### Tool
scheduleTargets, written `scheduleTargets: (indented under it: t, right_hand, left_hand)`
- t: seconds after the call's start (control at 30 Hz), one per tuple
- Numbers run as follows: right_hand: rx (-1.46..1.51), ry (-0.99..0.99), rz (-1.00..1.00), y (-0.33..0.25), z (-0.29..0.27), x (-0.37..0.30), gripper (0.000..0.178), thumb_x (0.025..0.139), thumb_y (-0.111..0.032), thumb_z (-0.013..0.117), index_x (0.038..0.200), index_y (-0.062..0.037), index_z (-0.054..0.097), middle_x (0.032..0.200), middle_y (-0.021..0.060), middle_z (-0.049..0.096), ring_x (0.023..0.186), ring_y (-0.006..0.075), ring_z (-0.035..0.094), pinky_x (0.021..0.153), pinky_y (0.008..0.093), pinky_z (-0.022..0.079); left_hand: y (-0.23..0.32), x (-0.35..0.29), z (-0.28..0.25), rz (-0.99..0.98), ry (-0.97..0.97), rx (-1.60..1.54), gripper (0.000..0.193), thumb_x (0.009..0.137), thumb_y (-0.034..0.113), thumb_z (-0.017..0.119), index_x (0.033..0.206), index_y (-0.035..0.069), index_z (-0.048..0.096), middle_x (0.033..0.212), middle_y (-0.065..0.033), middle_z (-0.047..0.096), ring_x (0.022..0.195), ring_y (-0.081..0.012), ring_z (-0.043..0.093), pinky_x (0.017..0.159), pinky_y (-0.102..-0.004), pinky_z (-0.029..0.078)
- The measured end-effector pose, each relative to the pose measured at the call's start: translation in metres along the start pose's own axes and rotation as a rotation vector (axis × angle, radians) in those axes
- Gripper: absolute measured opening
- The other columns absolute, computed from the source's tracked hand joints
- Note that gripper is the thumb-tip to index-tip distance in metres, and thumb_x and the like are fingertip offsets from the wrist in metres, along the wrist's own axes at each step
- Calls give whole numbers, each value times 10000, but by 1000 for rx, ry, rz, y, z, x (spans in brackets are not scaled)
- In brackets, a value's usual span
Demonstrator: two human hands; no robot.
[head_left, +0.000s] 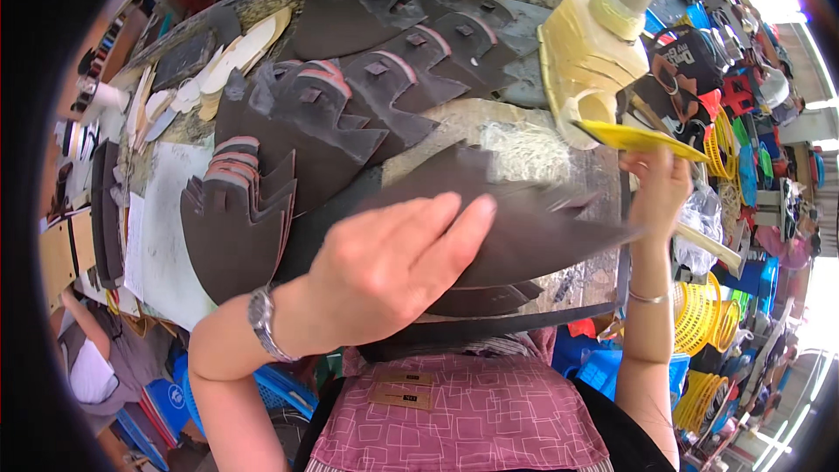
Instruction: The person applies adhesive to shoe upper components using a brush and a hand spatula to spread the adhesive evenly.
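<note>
In front of my chest my left hand (pixel 393 253) reaches across the bench, fingers drawn together at the edge of a dark brown cut leather-like piece (pixel 542 232). The piece is smeared by motion. On the right, my raised right hand (pixel 660 188) pinches a flat yellow strip (pixel 647 140), seen nearly edge-on beside a glue-crusted, pale yellow container with a tall nozzle (pixel 594 48). Matching dark pieces with red-and-white curved edges (pixel 240 218) lie in overlapping stacks to the left and beyond. More dark pieces (pixel 481 299) show below the blurred one.
Pale cut shapes (pixel 240 57) lie at the bench's far left. Dried whitish glue (pixel 529 153) coats the worktop near the container. Yellow baskets (pixel 699 315) and cluttered shelves stand at the right. Another person's arm (pixel 87 328) shows at the lower left.
</note>
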State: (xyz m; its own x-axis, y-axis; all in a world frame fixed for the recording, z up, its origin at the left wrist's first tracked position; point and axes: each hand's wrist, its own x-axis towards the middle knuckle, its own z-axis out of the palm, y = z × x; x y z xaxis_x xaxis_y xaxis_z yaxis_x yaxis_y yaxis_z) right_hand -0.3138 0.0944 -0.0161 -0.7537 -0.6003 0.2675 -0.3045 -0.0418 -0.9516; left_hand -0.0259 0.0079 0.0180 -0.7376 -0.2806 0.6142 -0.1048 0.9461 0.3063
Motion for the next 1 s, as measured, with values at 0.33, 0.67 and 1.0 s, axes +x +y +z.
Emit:
scheduleTargets:
  t: [0.33, 0.67, 1.0]
  right_hand:
    - [73, -37, 198, 32, -70, -40, 129, 803, -107, 603, 836, -37, 500, 810, 68, 557, 608, 119, 546, 568, 224, 463]
    - [-270, -276, 273, 32, -72, -68, 130, 749, -103, 617, 756, -42, 502, 682, 30, 539, 540, 49, 443, 498, 205, 383]
    - [-129, -41, 18, 3, -25, 28, 154, 870, -132, 534, 940, 5, 544, 723, 68, 595, 583, 96, 555, 542, 204, 449]
  left_hand:
    - [-18, 26, 112, -500, -460, -490, 205, 785, 90, 536, 963, -7, 566, 755, -231, 580, 743, -388, 570, 660, -426, 451]
    - [-7, 27, 98, -604, -440, -515, 221, 798, 136, 567, 961, -13, 583, 694, -233, 576, 627, -357, 589, 573, -378, 457]
    - [-218, -54, -131, -288, -66, 896, 610, 738, -97, 434, 1298, 145, 414, 1273, -97, 465, 1141, -247, 471, 931, -338, 394]
